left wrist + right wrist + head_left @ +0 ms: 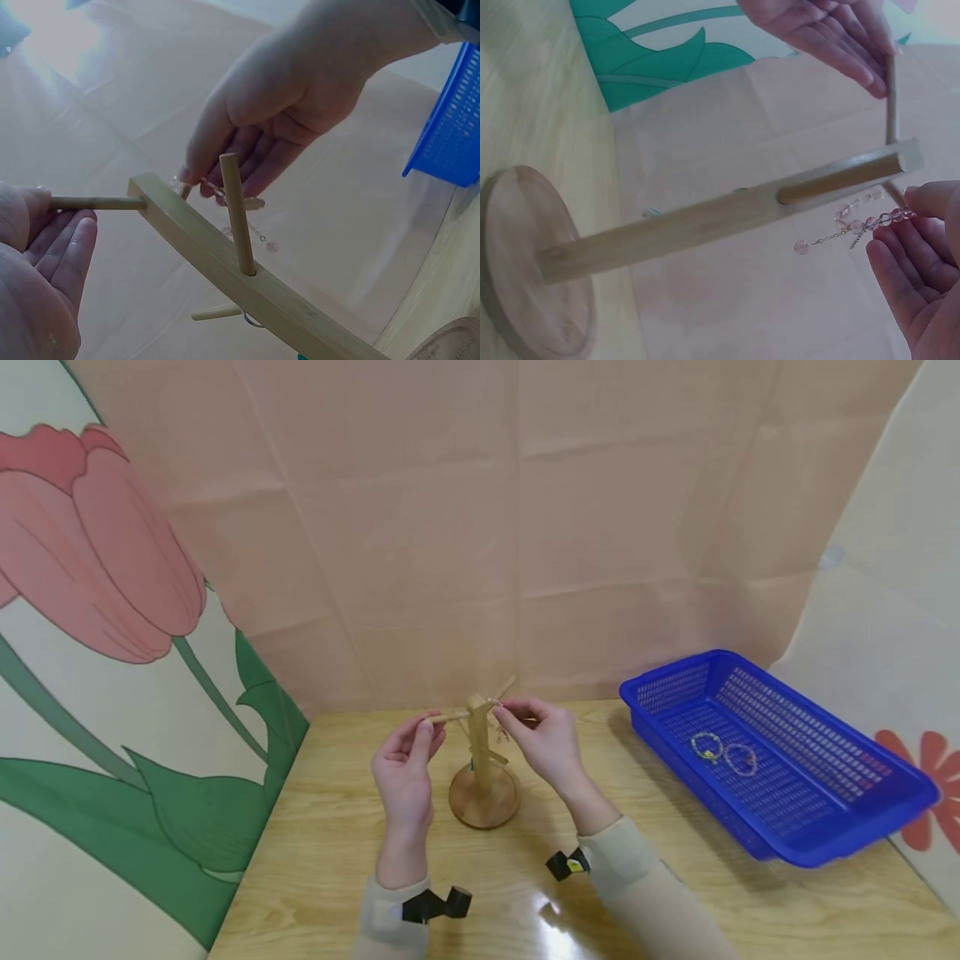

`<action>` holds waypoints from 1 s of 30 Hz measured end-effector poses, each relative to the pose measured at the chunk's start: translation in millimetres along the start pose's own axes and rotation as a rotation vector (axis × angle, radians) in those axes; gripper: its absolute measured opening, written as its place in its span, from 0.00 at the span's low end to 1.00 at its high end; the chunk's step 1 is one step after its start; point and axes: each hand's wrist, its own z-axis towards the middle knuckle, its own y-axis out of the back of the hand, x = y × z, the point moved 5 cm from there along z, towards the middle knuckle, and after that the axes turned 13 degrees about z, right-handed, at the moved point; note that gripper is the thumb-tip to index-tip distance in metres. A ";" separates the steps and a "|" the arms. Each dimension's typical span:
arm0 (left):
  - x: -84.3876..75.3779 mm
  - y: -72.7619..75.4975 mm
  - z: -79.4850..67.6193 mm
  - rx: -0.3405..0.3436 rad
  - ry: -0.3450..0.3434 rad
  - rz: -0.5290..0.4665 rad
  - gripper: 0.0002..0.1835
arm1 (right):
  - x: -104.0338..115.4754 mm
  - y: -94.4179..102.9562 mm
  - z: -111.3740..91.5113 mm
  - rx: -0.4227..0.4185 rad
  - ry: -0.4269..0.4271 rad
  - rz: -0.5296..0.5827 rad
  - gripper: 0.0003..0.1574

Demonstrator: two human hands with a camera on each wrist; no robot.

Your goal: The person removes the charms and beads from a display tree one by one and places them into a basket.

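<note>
The left hand point(405, 772) pinches a slim wooden peg point(450, 717); the right hand point(547, 743) pinches a translucent pink beaded bracelet point(886, 219) beside the pale wooden post point(479, 747). The bracelet looks light, limp, perhaps slippery, best gripped by its beads.

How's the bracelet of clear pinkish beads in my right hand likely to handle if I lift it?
The clear pinkish-bead bracelet will probably flop, being separate round beads strung together. It's likely light, given its small parts. Its thin link chain may swing, since it dangles free.

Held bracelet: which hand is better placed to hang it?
Probably the right hand: it pinches the bracelet at one peg, while the left hand grips the opposite peg of the stand.
</note>
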 end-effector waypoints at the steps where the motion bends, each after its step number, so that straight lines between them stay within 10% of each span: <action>1: -0.2 -0.1 -0.4 0.000 0.001 -0.002 0.19 | 1.7 1.8 1.6 -0.004 0.011 -0.003 0.09; 30: 1.2 0.2 -0.7 -0.007 0.010 -0.011 0.19 | 15.2 25.8 22.8 -0.059 0.095 -0.152 0.11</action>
